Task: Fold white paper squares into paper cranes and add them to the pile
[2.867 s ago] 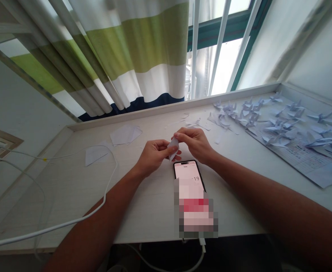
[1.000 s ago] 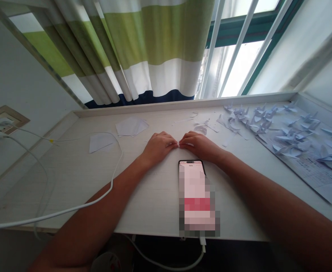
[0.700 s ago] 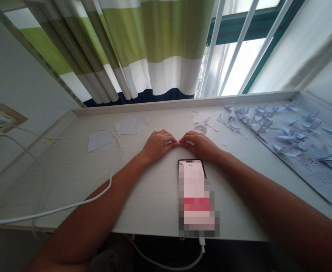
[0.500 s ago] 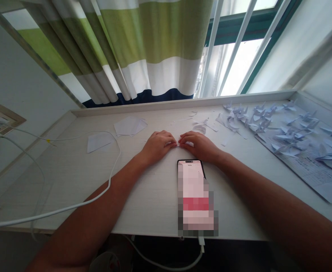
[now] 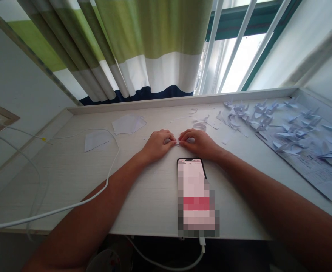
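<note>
My left hand (image 5: pixel 160 144) and my right hand (image 5: pixel 196 143) meet above the middle of the white desk (image 5: pixel 143 189), fingers curled and pinched. Between the fingertips is a small piece of white paper (image 5: pixel 177 143); most of it is hidden by the fingers, so its folded shape cannot be made out. Just below my hands lies a phone (image 5: pixel 194 181) with a lit pink screen, partly blurred out. Behind my right hand are curled paper strips (image 5: pixel 200 126) and scraps.
Many folded paper cranes (image 5: pixel 293 132) crowd a printed sheet (image 5: pixel 310 170) on the right. Loose paper squares (image 5: pixel 128 124) and another white sheet (image 5: pixel 96 141) lie at the left. A white cable (image 5: pixel 113 166) loops across my left forearm. A charging cable (image 5: pixel 202 243) hangs from the phone.
Both hands stay pinched on the paper, with only slight finger movement. The whole view has shifted a little.
</note>
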### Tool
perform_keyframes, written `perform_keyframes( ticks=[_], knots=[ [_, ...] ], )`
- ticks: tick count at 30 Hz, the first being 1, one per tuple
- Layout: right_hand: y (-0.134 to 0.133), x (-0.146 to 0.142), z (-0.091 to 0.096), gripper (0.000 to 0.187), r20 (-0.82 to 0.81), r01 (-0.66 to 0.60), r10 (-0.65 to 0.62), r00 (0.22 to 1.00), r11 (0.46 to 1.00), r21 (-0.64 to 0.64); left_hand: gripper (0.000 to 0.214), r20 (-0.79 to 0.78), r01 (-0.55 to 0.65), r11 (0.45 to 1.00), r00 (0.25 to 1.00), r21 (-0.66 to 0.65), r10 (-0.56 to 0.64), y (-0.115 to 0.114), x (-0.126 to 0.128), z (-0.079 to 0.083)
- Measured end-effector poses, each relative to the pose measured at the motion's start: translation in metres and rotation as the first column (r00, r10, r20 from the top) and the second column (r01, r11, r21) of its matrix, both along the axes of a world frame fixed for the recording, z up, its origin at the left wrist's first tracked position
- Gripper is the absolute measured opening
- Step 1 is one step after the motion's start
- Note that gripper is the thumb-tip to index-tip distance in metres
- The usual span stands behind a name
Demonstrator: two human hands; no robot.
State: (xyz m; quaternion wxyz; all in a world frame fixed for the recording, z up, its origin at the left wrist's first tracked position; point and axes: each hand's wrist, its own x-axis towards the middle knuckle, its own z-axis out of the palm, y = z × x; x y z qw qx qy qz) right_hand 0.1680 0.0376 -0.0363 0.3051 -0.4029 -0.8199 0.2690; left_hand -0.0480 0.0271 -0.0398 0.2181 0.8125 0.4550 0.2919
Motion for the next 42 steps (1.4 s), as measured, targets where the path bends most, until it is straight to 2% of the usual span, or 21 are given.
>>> perform_keyframes(
  ticks=[6, 8, 15, 18, 21, 31, 37, 40, 42],
  knots=[
    [-0.001, 0.001, 0.001, 0.012, 0.031, -0.009, 0.009, 0.999, 1.000, 0.011, 0.011, -0.045, -0.005, 1.000, 0.999, 0.030, 0.007, 0.001, -0.001, -0.001],
    [-0.001, 0.001, 0.002, 0.012, 0.034, -0.002, 0.002, 0.999, 1.000, 0.004, 0.010, -0.014, -0.021, 1.000, 1.000, 0.014, 0.021, 0.001, 0.001, -0.001],
    [0.004, -0.002, 0.002, 0.006, -0.065, 0.086, -0.095, 0.993, 0.988, -0.131, 0.013, 0.223, -0.139, 0.965, 0.956, -0.222, 0.189, -0.001, 0.009, -0.002],
    [0.005, -0.003, 0.003, 0.006, -0.075, 0.101, -0.115, 0.991, 0.981, -0.166, 0.022, 0.275, -0.143, 0.956, 0.938, -0.256, 0.214, -0.001, 0.010, -0.001],
    [0.004, -0.006, 0.005, 0.008, -0.063, 0.129, -0.140, 0.988, 0.979, -0.157, 0.020, 0.282, -0.146, 0.951, 0.933, -0.271, 0.224, -0.001, 0.011, 0.000],
    [0.004, -0.008, 0.005, 0.015, -0.029, 0.113, -0.118, 0.993, 0.982, -0.149, 0.008, 0.282, -0.169, 0.965, 0.934, -0.200, 0.221, -0.001, 0.016, -0.003],
    [0.003, -0.006, -0.001, 0.019, -0.017, 0.182, -0.183, 0.983, 0.982, -0.044, 0.040, 0.180, -0.233, 0.971, 0.954, -0.060, 0.240, 0.000, 0.016, -0.011],
    [0.007, -0.009, -0.004, 0.018, 0.043, 0.156, -0.157, 0.987, 0.988, 0.014, 0.021, 0.066, -0.235, 0.972, 0.970, 0.004, 0.234, 0.002, 0.016, -0.012],
    [0.010, -0.011, -0.004, 0.016, 0.070, 0.159, -0.161, 0.985, 0.987, 0.033, 0.013, 0.028, -0.237, 0.972, 0.971, -0.005, 0.237, 0.003, 0.016, -0.012]
  ],
)
